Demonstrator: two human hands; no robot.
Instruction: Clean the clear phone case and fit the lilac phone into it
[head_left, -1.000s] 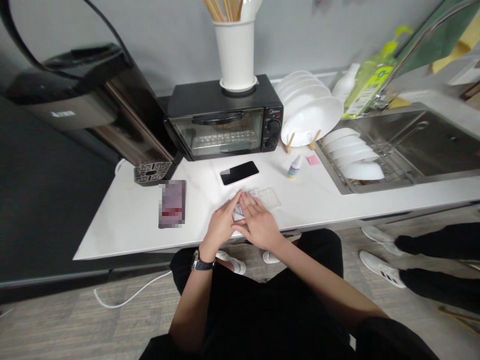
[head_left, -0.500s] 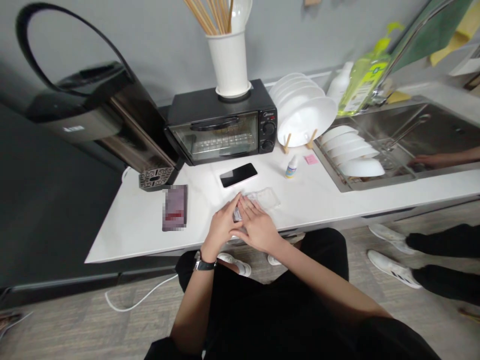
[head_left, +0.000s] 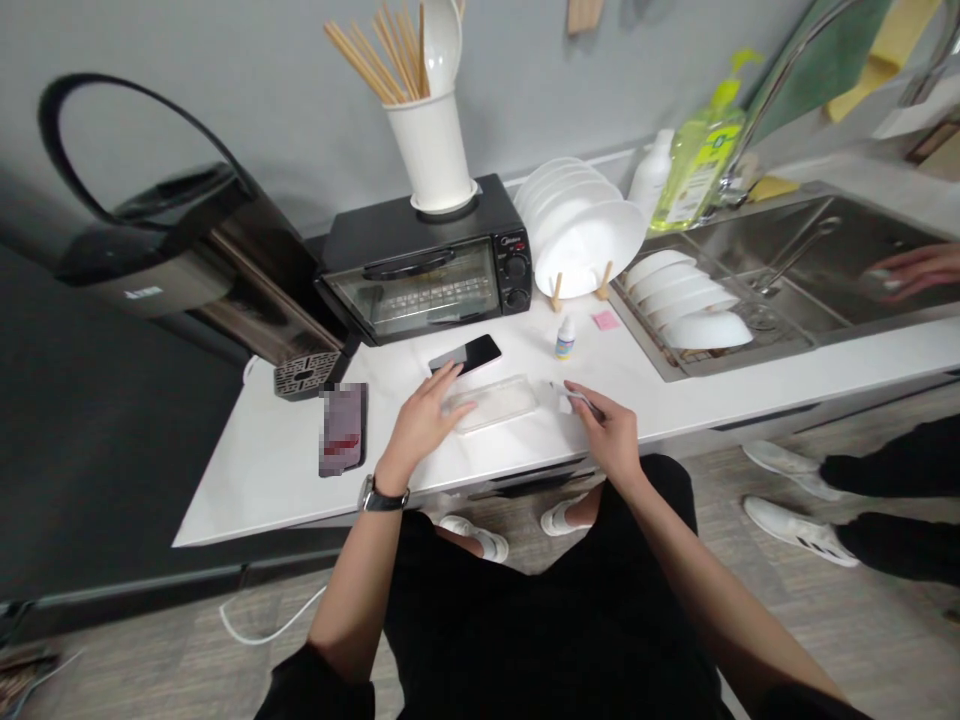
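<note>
A clear phone case (head_left: 499, 402) lies on the white counter between my hands. My left hand (head_left: 424, 420) is spread at its left end, with the thumb at the case's edge and the fingertips close to a dark-screened phone (head_left: 476, 352). To the right of the case, my right hand (head_left: 611, 432) pinches a slim grey tool that looks like tweezers (head_left: 576, 395). A small pale scrap (head_left: 564, 404) shows by the tool's tip; whether it is gripped I cannot tell. Behind the case stands a small white bottle (head_left: 565, 340) with a coloured label.
A pink sticky note (head_left: 606, 320) lies near the sink (head_left: 817, 260). Behind are a toaster oven (head_left: 424, 265), racked plates (head_left: 589, 245) and a tall black machine (head_left: 225, 260). A blurred purple item (head_left: 343, 430) lies left. Another person's hand (head_left: 922, 270) is over the sink.
My hands were pressed together over something clear; now they are apart. The left moved to the case's left end, the right moved right with the slim tool. The view shifted slightly.
</note>
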